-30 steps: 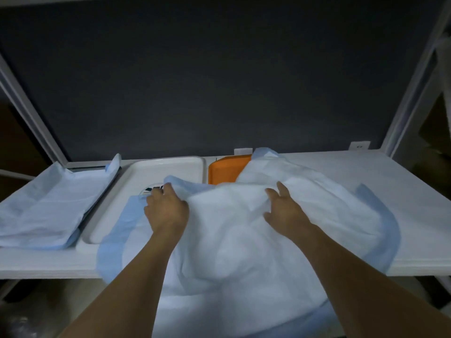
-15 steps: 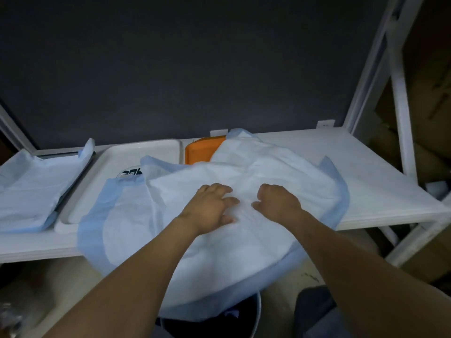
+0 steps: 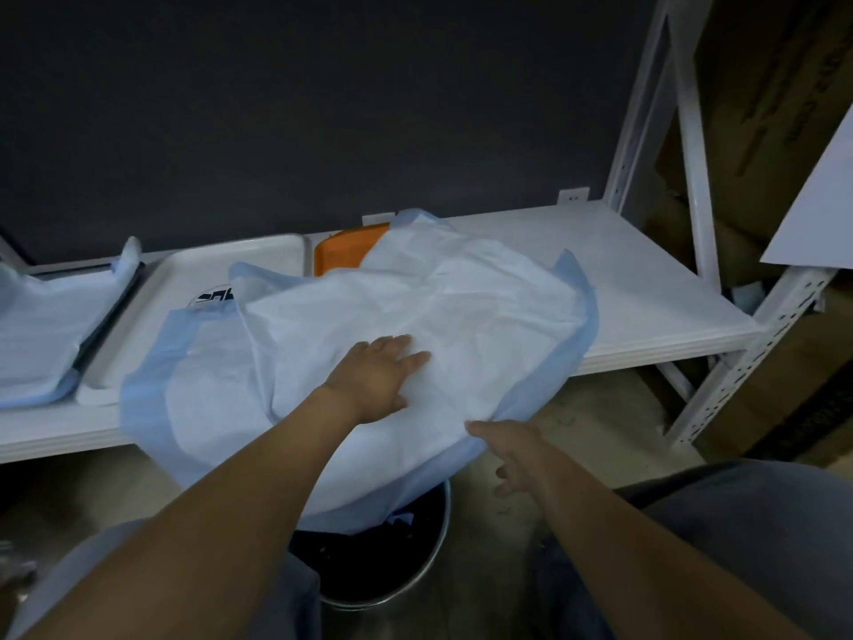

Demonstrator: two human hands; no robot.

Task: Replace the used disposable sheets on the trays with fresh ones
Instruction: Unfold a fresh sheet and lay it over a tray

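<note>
Nearest you, between your knees, stands a round metal-rimmed bin [image 3: 417,577] with a dark inside; a small pale blue scrap [image 3: 401,518] lies in it near the far rim.

Your right hand [image 3: 512,450] is just above and to the right of the bin, fingers spread and loose, grasping nothing. One fingertip reaches the near blue edge of the large crumpled white disposable sheet with a pale blue border [image 3: 461,307]; I cannot tell whether it touches.

Your left hand [image 3: 374,376] lies flat on top of that sheet, fingers straight and pressing down, not gripping.

The sheet sprawls over the front edge of the white shelf [image 3: 646,288], and its near part hangs down over the bin, hiding the bin's far side. On the shelf it covers most of the orange plastic tray [image 3: 351,251], leaving only the far left corner showing, and it overlaps the near right part of the white rectangular tray [image 3: 258,244], whose dark printed logo [image 3: 214,297] peeks out at the sheet's edge.

To the left, just beside the white tray, a dark-rimmed tray [image 3: 106,316] holds a second pale blue sheet [image 3: 41,325], rumpled, with a corner standing up at the far side.

Behind everything is a dark wall panel [image 3: 323,108]. A white perforated metal upright [image 3: 683,131] rises at the right end of the shelf, with brown cardboard boxes [image 3: 761,108] beyond it.
</note>
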